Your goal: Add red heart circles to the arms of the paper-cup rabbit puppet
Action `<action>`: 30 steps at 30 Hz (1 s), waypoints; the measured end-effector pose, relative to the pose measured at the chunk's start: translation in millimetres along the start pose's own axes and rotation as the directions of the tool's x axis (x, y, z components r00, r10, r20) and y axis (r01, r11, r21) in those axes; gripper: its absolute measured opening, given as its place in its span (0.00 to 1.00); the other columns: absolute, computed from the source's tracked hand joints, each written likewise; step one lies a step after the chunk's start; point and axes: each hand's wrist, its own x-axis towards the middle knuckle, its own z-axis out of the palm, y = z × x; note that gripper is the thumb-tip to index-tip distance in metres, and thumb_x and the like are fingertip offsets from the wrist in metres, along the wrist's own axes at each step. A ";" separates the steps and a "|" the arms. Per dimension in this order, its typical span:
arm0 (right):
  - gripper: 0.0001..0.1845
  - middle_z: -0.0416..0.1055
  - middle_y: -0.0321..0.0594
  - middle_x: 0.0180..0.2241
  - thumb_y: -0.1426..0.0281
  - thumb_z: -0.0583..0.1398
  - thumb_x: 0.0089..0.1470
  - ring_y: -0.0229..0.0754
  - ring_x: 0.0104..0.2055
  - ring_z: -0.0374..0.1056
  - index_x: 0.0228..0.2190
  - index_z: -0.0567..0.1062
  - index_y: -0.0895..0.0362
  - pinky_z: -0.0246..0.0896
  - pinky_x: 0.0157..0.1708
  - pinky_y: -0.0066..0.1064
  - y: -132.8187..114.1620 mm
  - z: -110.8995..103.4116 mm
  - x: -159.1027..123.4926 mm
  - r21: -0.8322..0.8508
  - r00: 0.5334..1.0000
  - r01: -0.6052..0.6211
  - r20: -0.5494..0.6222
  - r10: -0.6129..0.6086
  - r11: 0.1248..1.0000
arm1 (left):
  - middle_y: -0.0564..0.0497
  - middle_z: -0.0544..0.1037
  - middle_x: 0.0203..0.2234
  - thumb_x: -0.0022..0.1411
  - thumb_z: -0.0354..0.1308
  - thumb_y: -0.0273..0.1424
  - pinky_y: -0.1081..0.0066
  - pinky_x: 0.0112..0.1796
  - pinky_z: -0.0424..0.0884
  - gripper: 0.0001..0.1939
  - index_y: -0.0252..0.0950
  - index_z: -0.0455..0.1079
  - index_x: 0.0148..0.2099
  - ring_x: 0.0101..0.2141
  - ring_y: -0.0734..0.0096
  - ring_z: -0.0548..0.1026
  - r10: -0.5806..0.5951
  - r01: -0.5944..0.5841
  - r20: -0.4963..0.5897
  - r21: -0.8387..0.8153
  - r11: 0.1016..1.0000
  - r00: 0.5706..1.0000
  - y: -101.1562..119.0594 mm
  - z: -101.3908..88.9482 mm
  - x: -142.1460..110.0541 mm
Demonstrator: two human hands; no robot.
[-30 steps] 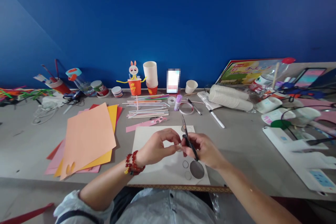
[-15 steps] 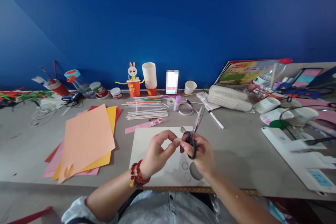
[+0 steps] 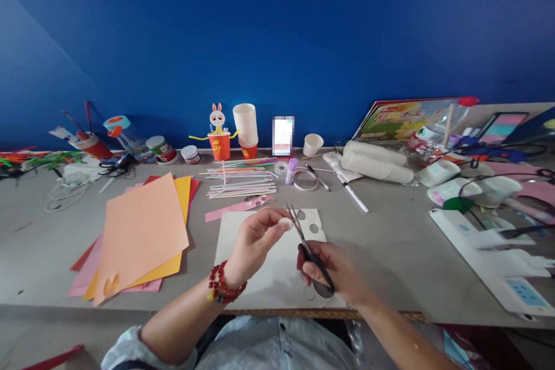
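Note:
Between the thumb and fingers of my left hand [image 3: 255, 240] is a small white paper circle [image 3: 285, 224]. My right hand [image 3: 332, 269] grips black-handled scissors [image 3: 310, 248], their blades parted slightly and pointing up and left, close beside the circle. Under both hands lies a white paper sheet [image 3: 255, 283] with round holes cut near its top right corner. Small drawn circles show near its lower right, partly covered by my right hand.
Coloured paper sheets [image 3: 143, 231] are stacked on the left. Beyond the white sheet lie straws [image 3: 243, 179], a glue stick [image 3: 292, 172] and a tape roll [image 3: 305, 181]. Stacked paper cups [image 3: 377, 165] and a white power strip [image 3: 477, 266] are on the right.
My right hand has turned the scissors from upright, with the blades away from the fingers, to pointing at the left hand. The hands have parted, and the paper circle shows more plainly.

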 end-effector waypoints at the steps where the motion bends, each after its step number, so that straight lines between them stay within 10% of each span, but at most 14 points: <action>1: 0.30 0.69 0.35 0.20 0.43 0.67 0.42 0.36 0.21 0.65 0.26 0.72 0.58 0.56 0.22 0.25 0.3 0.6 -0.9 0.004 1.000 -0.007 0.012 0.007 1.000 | 0.47 0.78 0.36 0.64 0.61 0.37 0.67 0.43 0.68 0.10 0.36 0.72 0.34 0.40 0.65 0.74 -0.011 0.011 -0.003 -0.022 1.000 1.000 0.3 1.2 0.3; 30: 0.32 0.64 0.31 0.16 0.42 0.67 0.40 0.31 0.17 0.59 0.24 0.70 0.58 0.51 0.17 0.23 10.0 -4.0 4.9 -0.016 0.998 -0.051 0.038 0.052 0.999 | 0.48 0.77 0.33 0.63 0.62 0.34 0.70 0.41 0.67 0.10 0.35 0.70 0.32 0.37 0.69 0.73 -0.058 0.061 0.029 -0.091 0.994 0.998 3.6 2.5 0.8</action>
